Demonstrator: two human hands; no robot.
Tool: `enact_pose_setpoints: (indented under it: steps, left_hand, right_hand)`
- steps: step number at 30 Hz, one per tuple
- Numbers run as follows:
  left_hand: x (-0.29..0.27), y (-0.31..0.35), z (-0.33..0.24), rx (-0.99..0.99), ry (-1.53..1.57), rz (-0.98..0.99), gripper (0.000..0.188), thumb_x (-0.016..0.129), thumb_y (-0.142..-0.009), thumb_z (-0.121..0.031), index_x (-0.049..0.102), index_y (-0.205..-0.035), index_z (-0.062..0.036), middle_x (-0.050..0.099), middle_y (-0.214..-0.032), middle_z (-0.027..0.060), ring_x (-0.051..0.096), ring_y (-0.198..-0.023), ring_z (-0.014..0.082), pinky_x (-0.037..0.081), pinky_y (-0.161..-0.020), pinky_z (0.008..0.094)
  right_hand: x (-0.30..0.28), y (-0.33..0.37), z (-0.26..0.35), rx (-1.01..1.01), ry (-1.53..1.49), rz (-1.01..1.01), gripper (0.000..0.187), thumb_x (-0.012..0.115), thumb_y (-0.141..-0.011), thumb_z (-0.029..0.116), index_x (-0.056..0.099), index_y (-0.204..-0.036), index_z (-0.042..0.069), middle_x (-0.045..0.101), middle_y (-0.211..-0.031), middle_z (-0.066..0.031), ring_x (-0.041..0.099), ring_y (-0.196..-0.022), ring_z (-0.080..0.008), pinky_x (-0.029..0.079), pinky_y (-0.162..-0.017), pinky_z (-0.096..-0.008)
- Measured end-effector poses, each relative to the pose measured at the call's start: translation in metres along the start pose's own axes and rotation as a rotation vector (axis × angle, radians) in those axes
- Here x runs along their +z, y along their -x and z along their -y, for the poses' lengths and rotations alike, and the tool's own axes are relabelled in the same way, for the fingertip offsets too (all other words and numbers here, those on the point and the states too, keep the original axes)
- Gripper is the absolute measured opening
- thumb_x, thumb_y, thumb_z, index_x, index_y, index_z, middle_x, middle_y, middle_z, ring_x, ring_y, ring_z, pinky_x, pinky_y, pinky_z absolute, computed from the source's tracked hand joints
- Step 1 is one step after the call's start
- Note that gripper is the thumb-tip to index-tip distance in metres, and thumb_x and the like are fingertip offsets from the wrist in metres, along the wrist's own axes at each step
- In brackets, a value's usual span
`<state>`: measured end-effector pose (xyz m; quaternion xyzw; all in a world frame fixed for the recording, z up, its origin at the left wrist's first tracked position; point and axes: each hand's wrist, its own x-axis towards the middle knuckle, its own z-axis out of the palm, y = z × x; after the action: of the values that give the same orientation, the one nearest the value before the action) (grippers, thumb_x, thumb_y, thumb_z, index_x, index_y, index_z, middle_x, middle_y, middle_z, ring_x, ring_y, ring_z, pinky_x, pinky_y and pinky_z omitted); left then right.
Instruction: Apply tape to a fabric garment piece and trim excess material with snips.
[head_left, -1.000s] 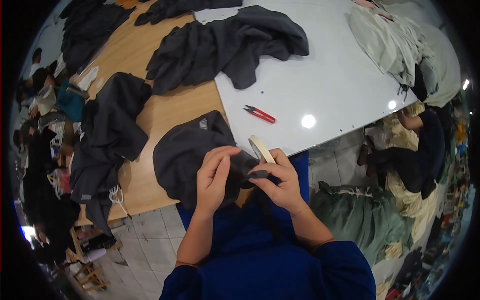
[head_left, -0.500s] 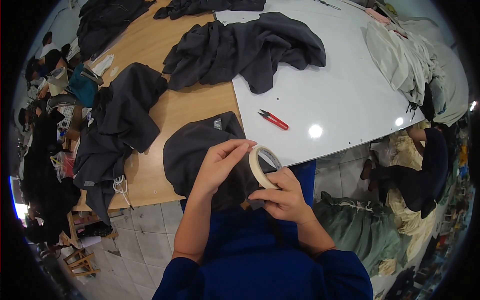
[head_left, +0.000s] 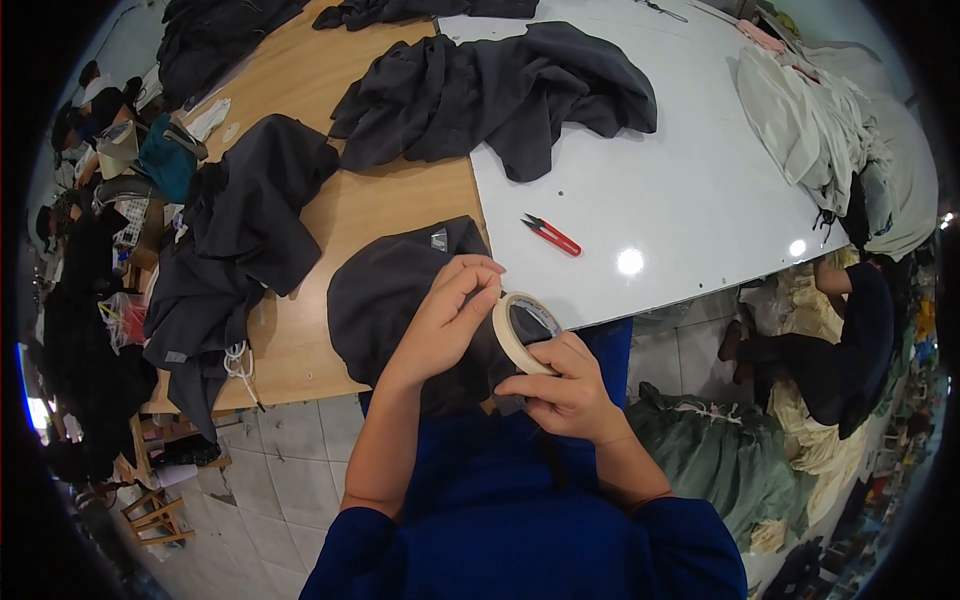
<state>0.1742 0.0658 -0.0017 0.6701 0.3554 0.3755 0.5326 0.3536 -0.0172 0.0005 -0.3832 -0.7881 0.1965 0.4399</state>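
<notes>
My right hand [head_left: 566, 386] grips a roll of cream masking tape [head_left: 510, 338] by its lower side, tilted on edge, fingers closed around it. My left hand [head_left: 446, 318] is at the roll's upper left edge, its fingers curled together against the thumb. Whether a tape end lies between those fingertips is hidden. Under both hands a dark grey garment [head_left: 377, 287] lies bunched at the table's near edge, with a small shiny label [head_left: 439, 240] on it. Red thread snips [head_left: 553, 236] rest on the white tabletop just beyond the roll.
More dark grey garments [head_left: 495, 95] lie across the wooden tabletop [head_left: 350, 215] and the white one [head_left: 660, 190]. Pale cloth [head_left: 800, 130] is heaped at the far right. A person [head_left: 850, 330] sits low at right, near green fabric [head_left: 710, 455] on the floor.
My left fingers have curled in more and the hand has shifted slightly right, around the edge of the roll. My right hand still holds the tape in nearly the same place.
</notes>
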Motion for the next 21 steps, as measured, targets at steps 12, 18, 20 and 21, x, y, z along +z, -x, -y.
enact_pose_setpoints:
  steps: [12,18,20,21]
  left_hand:
    - [-0.007,0.015,-0.007,-0.141,0.360,-0.085,0.016,0.046,-0.095,-0.012,0.057,-0.101,-0.0023,0.044,-0.117,0.0041,0.040,-0.106,0.0109,0.031,-0.094,0.0248]
    - [0.009,0.026,0.003,0.096,0.259,-0.116,0.065,0.054,-0.090,-0.027,0.021,-0.141,-0.0035,0.035,-0.141,0.0151,0.033,-0.129,0.0204,0.022,-0.105,0.0312]
    - [0.020,0.034,0.012,0.098,0.300,-0.003,0.083,0.065,-0.081,-0.038,0.021,-0.142,-0.0038,0.037,-0.140,0.0162,0.030,-0.133,0.0270,0.018,-0.109,0.0411]
    - [0.020,0.034,0.013,0.137,0.093,0.030,0.077,0.068,-0.078,-0.038,0.031,-0.137,-0.0045,0.040,-0.138,0.0152,0.031,-0.133,0.0279,0.018,-0.110,0.0426]
  right_hand:
    - [0.009,-0.009,-0.017,0.082,0.057,0.007,0.033,0.071,-0.054,0.003,0.070,-0.085,0.015,0.055,-0.081,-0.0046,0.053,-0.072,-0.0233,0.043,-0.061,-0.0303]
    - [-0.004,-0.011,-0.019,0.311,-0.141,-0.096,0.017,0.071,-0.068,0.001,0.070,-0.084,0.008,0.053,-0.080,-0.0045,0.053,-0.073,-0.0169,0.042,-0.063,-0.0255]
    - [-0.006,-0.012,-0.017,0.355,-0.199,-0.103,0.021,0.071,-0.067,0.000,0.069,-0.087,0.008,0.055,-0.084,-0.0072,0.055,-0.075,-0.0196,0.044,-0.062,-0.0275]
    - [-0.006,-0.012,-0.017,0.357,-0.198,-0.100,0.021,0.071,-0.067,0.000,0.069,-0.087,0.008,0.055,-0.084,-0.0072,0.055,-0.075,-0.0196,0.044,-0.062,-0.0275]
